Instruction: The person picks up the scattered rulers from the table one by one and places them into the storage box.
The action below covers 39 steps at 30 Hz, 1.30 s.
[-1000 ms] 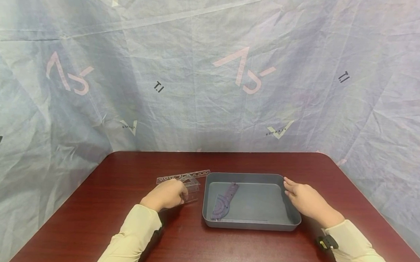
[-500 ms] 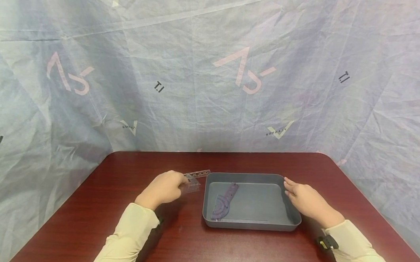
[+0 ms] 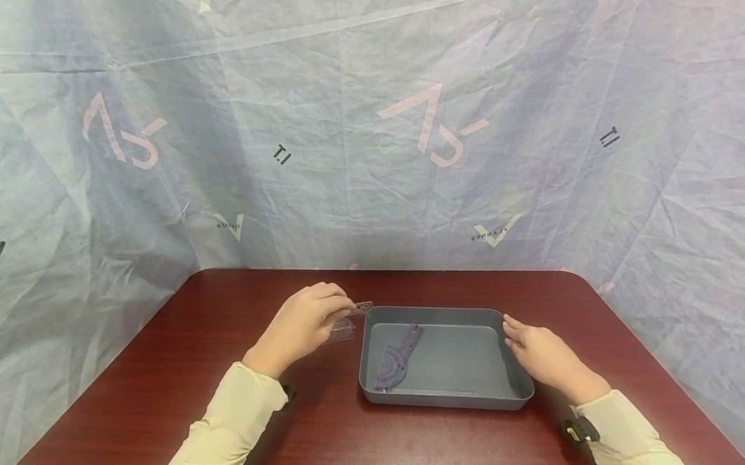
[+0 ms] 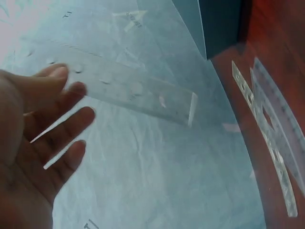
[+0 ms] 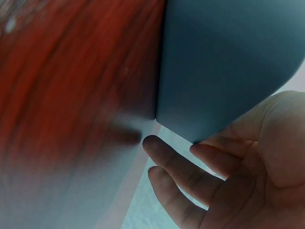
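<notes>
My left hand (image 3: 307, 320) is raised over the left part of the table. In the left wrist view, its thumb and index finger pinch one end of a clear plastic ruler (image 4: 138, 93) with small holes; its other fingers stay loose. A clear stencil ruler (image 4: 267, 129) and a clear set square (image 4: 286, 119) lie on the table below. My right hand (image 3: 546, 357) holds the right wall of the grey tray (image 3: 446, 401), several fingers outside it near the far corner. Inside the tray lie a purple protractor ruler (image 3: 397, 360) and a thin straight ruler (image 3: 434, 391) along the front wall.
The dark red wooden table (image 3: 361, 442) has a rounded far right corner. Behind it and at both sides hangs a pale printed cloth (image 3: 351, 154). A dark band with a small device (image 3: 580, 430) sits at the right wrist.
My left hand has come up from the pile of clear rulers and moved slightly forward, lifting a clear ruler. The right hand and the tray have stayed in place.
</notes>
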Each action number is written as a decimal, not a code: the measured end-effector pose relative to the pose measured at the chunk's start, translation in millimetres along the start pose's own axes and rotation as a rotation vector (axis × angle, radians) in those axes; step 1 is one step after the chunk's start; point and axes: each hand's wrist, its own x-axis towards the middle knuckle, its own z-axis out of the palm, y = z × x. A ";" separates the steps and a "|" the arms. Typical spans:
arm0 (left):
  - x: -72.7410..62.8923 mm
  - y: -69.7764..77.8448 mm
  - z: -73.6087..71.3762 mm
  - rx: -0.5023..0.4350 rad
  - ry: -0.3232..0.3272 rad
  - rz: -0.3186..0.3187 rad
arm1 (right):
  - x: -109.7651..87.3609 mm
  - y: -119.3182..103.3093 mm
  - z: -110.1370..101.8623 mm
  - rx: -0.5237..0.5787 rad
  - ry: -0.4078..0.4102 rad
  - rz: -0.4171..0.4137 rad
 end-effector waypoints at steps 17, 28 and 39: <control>0.0 21.8 30.4 -0.569 0.087 -0.260 | 0.4 1.8 1.3 0.003 -0.009 0.009; -4.0 24.9 46.6 -0.716 0.083 -0.368 | -0.3 1.7 1.3 -0.001 -0.007 0.005; -7.0 32.1 65.6 -0.917 0.050 -0.603 | -0.5 1.4 1.0 0.001 -0.003 0.000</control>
